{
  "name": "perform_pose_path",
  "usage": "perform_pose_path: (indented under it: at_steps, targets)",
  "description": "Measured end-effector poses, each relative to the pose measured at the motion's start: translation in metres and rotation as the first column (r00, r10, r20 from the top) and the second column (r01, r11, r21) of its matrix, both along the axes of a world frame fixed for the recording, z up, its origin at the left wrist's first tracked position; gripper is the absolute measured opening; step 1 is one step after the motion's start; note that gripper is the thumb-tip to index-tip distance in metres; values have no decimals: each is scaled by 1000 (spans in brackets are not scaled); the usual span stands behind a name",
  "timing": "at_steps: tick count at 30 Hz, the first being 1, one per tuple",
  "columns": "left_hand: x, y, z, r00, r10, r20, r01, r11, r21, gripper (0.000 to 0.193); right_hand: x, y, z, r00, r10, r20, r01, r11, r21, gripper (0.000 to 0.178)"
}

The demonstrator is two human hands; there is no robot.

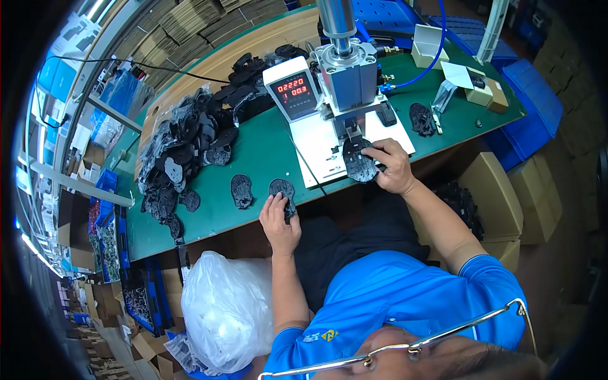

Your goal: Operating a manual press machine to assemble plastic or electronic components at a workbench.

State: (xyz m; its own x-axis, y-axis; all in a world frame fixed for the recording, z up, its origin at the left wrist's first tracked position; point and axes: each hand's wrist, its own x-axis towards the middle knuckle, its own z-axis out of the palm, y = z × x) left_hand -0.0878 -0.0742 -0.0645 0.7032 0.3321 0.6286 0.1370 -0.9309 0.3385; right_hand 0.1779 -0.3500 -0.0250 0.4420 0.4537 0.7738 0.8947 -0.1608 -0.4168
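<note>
"Now, caught at which stage, by the look of it?"

"Probably at the loading stage, or perhaps the unloading, at the press: gripping with the right hand, thumb and fingers closed on its right edge, a dark sole-shaped plate at the front of the white base, far end right by the metal fixture."

"And with the left hand?"

"Reaching near the front edge of the green counter, well apart from the right, fingers over a second dark plate. Impossible to tell whether clamped on it or merely touching."

"And what else within reach?"

"Just to the left, a third dark plate; farther left, a heap of dark parts; beside the press, a white control box with lit red digits."

"Calling for what next, most likely?"

"For a careful squaring of the held plate against the fixture, then fingers clear before any stroke; if unloading instead, for a clean draw toward the near edge and a swap with the second plate. Impossible to say which."
</note>
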Motion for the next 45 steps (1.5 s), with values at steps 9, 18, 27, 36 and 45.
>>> perform_pose_path:
  at_steps: [9, 18, 27, 36, 45]
  targets:
    - [-4, -5, 20, 998, 28, 54, -23, 996, -87, 56, 5, -2, 8, 931, 173, -320, -132, 980, 146, 36]
    - [72, -96, 96, 873, -486, -38, 486, 862, 143, 59, -26, -77, 2, 873, 169, -458, -108, 982, 157, 34]
    - [136, -106, 66, 901, -426, -83, 433, 869, 238, 64, -44, -244, -105, 699, -418, -580, 456, 885, -89, 25]
    - [131, -123, 79, 940, -272, -204, 324, 898, 297, 53, -58, -357, -222, 381, -775, -504, 531, 629, -567, 28]
    - [131, -121, 86, 926, -308, -219, 353, 911, 211, 44, -30, -255, -117, 538, -645, -542, 458, 764, -455, 72]
